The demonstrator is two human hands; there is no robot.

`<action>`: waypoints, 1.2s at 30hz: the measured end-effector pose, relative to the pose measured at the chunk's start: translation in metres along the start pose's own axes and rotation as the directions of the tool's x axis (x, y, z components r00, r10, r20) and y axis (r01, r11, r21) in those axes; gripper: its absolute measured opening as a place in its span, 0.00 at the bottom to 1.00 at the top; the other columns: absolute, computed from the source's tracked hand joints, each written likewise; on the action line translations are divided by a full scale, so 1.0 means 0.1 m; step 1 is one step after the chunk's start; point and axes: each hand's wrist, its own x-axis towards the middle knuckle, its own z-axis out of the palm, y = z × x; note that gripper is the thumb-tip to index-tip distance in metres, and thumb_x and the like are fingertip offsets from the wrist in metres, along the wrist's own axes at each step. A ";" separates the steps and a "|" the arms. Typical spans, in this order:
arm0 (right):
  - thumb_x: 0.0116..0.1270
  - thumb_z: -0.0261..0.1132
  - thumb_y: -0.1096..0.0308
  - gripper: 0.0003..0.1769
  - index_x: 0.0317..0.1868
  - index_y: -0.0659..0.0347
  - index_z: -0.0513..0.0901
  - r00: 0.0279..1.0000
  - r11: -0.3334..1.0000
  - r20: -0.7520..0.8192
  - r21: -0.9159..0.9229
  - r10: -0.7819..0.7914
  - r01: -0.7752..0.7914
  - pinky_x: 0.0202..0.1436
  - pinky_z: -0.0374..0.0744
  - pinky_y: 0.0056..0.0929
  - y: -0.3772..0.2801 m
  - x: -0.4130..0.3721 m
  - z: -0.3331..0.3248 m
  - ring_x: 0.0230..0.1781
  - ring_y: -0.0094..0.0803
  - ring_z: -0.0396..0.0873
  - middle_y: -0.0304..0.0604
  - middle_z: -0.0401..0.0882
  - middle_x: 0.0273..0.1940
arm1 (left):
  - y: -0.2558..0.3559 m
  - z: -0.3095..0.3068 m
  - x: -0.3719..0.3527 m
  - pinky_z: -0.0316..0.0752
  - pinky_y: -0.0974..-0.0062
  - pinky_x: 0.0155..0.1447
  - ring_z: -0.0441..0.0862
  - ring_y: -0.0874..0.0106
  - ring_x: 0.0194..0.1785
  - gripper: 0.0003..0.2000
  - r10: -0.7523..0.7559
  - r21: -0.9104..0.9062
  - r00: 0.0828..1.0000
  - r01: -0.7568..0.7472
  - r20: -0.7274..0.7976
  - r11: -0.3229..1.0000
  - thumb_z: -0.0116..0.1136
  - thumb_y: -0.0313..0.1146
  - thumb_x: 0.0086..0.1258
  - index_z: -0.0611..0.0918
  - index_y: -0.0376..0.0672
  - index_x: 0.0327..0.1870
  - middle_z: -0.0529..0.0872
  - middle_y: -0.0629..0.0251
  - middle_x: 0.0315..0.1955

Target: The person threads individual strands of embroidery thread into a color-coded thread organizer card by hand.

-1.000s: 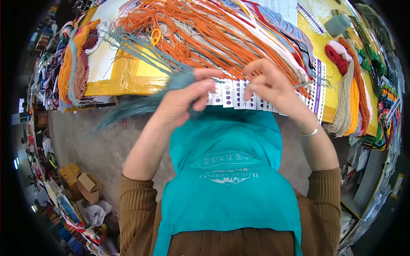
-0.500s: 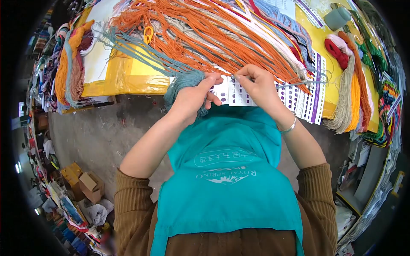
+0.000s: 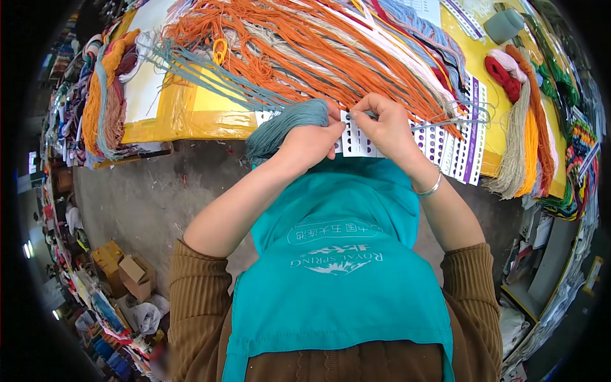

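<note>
A grey-blue thread skein (image 3: 286, 124) is bunched in my left hand (image 3: 309, 145), whose fingers are closed around its right end. Loose strands of the same blue thread (image 3: 210, 79) trail from it to the left across the table. My right hand (image 3: 389, 130) is closed in a pinch at the upper edge of a white punched card (image 3: 358, 145) with a row of dark holes. Whether a thread lies between those fingertips is too small to see. Both hands are close together at the table's front edge, just below long orange threads (image 3: 286, 54).
More punched cards (image 3: 474, 140) overlap to the right along the yellow table edge (image 3: 191, 130). Coloured skeins hang at the left (image 3: 105, 95) and right (image 3: 525, 127) corners. A grey cylinder (image 3: 504, 25) stands at the back right. Cardboard boxes (image 3: 135, 277) lie on the floor at left.
My left hand has moved right and closed its fingers, drawing the blue skein rightward and up toward my right hand. The right hand stays nearly still at the card.
</note>
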 end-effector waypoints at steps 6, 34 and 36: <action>0.64 0.66 0.71 0.07 0.37 0.66 0.84 1.000 1.000 0.018 -0.005 0.022 -0.022 0.35 0.77 0.22 -0.02 0.00 0.00 0.30 0.18 0.78 0.38 0.84 0.30 | 0.04 -0.06 0.01 0.64 0.83 0.22 0.71 0.84 0.19 0.09 -0.018 -0.013 1.000 0.018 0.003 1.000 0.54 0.32 0.73 0.77 0.37 0.49 0.78 0.71 0.25; 0.62 0.70 0.54 0.17 0.39 0.59 0.82 0.994 0.968 0.082 -0.247 0.075 -0.053 0.33 0.76 0.37 -0.11 0.07 0.08 0.27 0.39 0.81 0.44 0.81 0.25 | 0.18 -0.21 -0.12 0.58 0.82 0.23 0.65 0.83 0.17 0.10 -0.083 -0.121 0.977 0.108 0.194 0.987 0.54 0.37 0.74 0.80 0.41 0.34 0.78 0.72 0.19; 0.64 0.69 0.52 0.19 0.40 0.61 0.82 0.993 0.986 0.088 -0.150 0.085 -0.071 0.32 0.76 0.35 -0.07 0.10 0.08 0.27 0.35 0.81 0.42 0.81 0.25 | 0.14 -0.23 -0.07 0.58 0.81 0.23 0.65 0.83 0.17 0.12 -0.138 -0.082 0.973 0.155 0.184 0.984 0.53 0.39 0.75 0.80 0.43 0.31 0.78 0.72 0.19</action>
